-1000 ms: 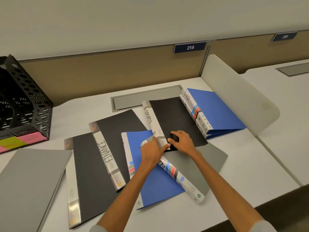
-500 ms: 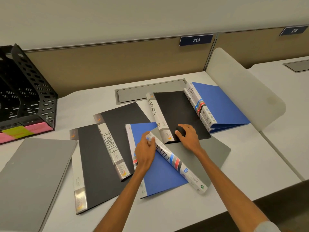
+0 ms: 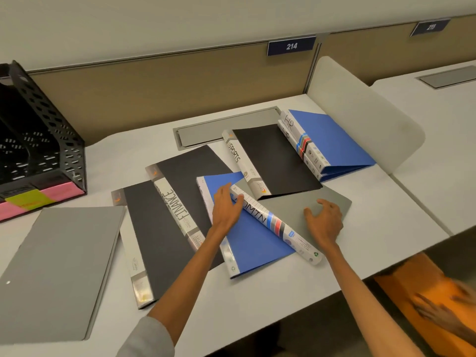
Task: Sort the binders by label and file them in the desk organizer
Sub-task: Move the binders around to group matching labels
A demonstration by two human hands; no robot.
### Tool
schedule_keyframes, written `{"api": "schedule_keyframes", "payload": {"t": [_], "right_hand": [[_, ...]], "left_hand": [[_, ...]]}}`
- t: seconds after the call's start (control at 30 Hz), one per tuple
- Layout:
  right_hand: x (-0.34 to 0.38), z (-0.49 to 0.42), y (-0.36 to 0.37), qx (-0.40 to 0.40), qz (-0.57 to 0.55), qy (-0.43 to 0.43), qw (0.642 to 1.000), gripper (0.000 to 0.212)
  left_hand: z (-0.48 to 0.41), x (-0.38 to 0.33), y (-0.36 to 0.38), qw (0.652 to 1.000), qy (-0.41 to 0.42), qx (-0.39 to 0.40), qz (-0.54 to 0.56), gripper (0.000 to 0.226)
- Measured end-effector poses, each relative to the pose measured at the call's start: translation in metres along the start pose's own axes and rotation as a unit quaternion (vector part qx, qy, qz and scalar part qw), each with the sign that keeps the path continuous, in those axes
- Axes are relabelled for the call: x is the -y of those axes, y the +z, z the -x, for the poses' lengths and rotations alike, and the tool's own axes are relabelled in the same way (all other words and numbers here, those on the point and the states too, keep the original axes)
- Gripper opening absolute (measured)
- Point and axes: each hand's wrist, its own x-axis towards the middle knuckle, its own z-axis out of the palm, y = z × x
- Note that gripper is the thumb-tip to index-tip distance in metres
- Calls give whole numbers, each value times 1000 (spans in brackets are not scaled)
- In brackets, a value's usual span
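Well, left grip (image 3: 228, 207): apart; my fingers lie nearly straight on the blue plastic ADMIN binder (image 3: 257, 243), fingertips against the top end of its white spine, clamped on nothing.
Right grip (image 3: 325, 220): apart; fingers spread and arched, fingertips down on the flat grey folder (image 3: 291, 202) just beside that spine.
ADMIN binder: on the white surface (image 3: 386, 217) before me, its raised spine running diagonally between my two hands and lying over the grey folder's edge.
SPORTS binder (image 3: 278, 161): black cover, white spine, behind my hands, its near corner overlapping the grey folder.
HR binders (image 3: 332, 143): two blue ones stacked at the far right, touching the SPORTS binder.
FINANCE binder (image 3: 195, 176): black, left of the ADMIN binder, lying partly over a second black binder (image 3: 152, 235) whose label I cannot read.
Desk organizer (image 3: 59, 150): black perforated metal, back left, well apart from my hands, with pink and yellow sticky notes (image 3: 31, 202) at its base.
Second grey folder (image 3: 59, 266): near left, in front of the organizer.
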Motion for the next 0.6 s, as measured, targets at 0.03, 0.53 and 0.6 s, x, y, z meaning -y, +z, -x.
{"api": "schedule_keyframes", "payload": {"t": [0.03, 0.53, 0.6], "right_hand": [[-2, 6, -1, 6, 17, 32, 999, 56], [-1, 74, -28, 96, -107, 178, 973, 63], [8, 86, -26, 106, -115, 163, 974, 60]], "left_hand": [[0, 0, -1, 1000, -6, 19, 6, 56], [10, 7, -34, 992, -30, -43, 118, 70], [15, 11, -50, 987, -34, -69, 143, 70]]}}
